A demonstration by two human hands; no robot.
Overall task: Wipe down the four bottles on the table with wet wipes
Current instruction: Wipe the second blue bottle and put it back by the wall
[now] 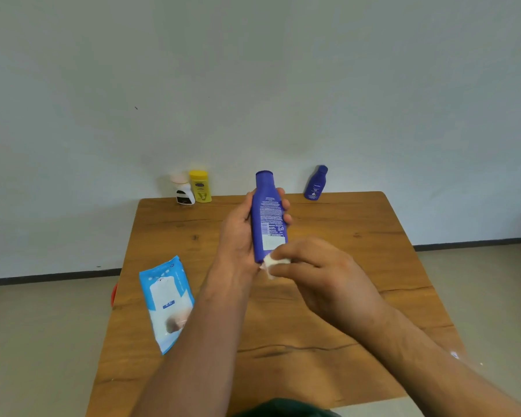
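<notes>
My left hand (238,233) grips a tall blue bottle (266,212) upright above the table, its printed back label facing me. My right hand (316,272) pinches a small white wet wipe (272,263) against the bottle's lower end. A smaller blue bottle (315,183) stands at the table's far edge on the right. A yellow bottle (200,186) and a white bottle with a dark label (183,190) stand side by side at the far edge on the left.
A blue and white wet wipes pack (166,302) lies on the wooden table (343,266) to the left of my forearm. Something red (114,293) shows just past the table's left edge. A pale wall rises behind the table.
</notes>
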